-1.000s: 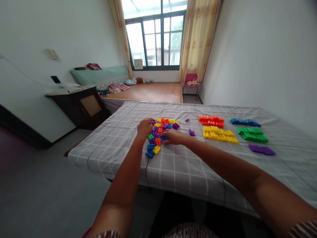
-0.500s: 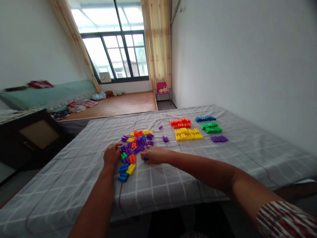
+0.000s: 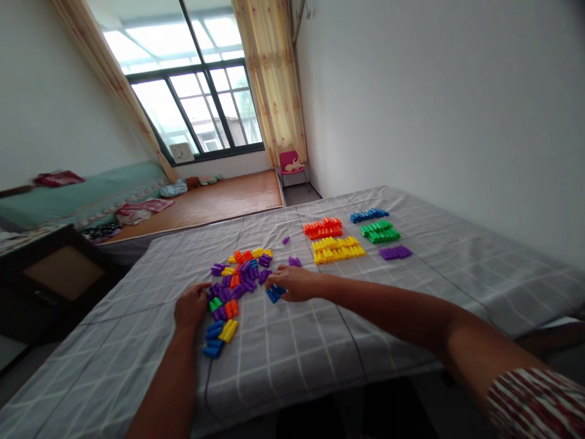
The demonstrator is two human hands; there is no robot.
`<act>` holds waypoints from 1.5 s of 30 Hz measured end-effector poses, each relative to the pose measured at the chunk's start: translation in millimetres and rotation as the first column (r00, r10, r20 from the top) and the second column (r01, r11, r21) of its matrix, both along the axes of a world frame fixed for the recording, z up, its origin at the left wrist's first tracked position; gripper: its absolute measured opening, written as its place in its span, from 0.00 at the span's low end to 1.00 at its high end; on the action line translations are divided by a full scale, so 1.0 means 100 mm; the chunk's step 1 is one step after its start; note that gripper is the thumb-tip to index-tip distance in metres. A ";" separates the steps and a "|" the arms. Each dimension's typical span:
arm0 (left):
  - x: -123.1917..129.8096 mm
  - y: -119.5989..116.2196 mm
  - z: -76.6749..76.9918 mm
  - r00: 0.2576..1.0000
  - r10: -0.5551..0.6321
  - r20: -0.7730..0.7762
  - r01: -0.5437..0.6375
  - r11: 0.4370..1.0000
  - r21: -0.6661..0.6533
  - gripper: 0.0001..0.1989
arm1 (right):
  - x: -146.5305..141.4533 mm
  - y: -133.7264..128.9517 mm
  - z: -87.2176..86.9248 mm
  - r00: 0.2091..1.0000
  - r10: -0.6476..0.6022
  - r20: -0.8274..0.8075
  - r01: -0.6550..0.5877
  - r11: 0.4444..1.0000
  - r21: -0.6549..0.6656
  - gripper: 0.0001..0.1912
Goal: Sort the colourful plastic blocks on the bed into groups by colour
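Observation:
A loose pile of small plastic double-tube pieces [image 3: 237,288], mostly purple with some orange, yellow, blue and green, lies on the grey checked cloth [image 3: 283,347]. At the pile's left edge is my left hand [image 3: 191,306], its fingers slightly curved and apart beside the purple pieces, with nothing seen in it. My right hand [image 3: 292,283] is closed at the pile's right side. Blue plastic pieces [image 3: 275,293] show under its fingertips, and the fingers partly cover them. Blue and yellow pieces [image 3: 227,331] lie nearest me, below the pile.
Pieces stand grouped by colour to the right: orange [image 3: 322,228], yellow [image 3: 338,250], blue [image 3: 369,215], green [image 3: 380,232] and purple [image 3: 395,252]. A single purple piece [image 3: 286,240] lies farther back. A white wall [image 3: 434,122] runs along the right side.
My right hand has shifted slightly right relative to the pile, with more of the blue pieces showing beneath it. My left hand stays by the pile's left edge. The whole view has tilted.

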State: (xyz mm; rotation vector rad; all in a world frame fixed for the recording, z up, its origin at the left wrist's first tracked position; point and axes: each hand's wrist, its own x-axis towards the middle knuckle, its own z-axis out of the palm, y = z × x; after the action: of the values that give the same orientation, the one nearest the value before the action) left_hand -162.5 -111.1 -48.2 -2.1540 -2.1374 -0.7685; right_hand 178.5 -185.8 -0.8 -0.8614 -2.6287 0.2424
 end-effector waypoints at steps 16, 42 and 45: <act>-0.06 0.05 -0.02 1.000 0.004 0.021 -0.004 0.999 0.039 0.16 | 3.52 1.24 0.10 0.452 -0.869 0.199 0.890 0.455 -0.037 0.33; 0.11 -0.05 -0.01 0.997 -0.054 0.055 0.056 0.998 -0.038 0.18 | 0.39 0.64 -0.03 0.974 -0.225 0.030 0.225 0.974 0.003 0.14; 0.12 -0.07 -0.01 0.994 -0.051 0.095 0.054 0.998 -0.028 0.17 | -0.18 0.70 -0.09 0.973 -0.231 0.025 0.230 0.973 0.036 0.15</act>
State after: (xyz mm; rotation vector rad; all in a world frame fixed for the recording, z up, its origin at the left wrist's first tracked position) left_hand -150.4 -117.9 -49.3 -2.2411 -2.1583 -0.8639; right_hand 161.0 -115.7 -9.3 -1.1554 -2.5216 0.1258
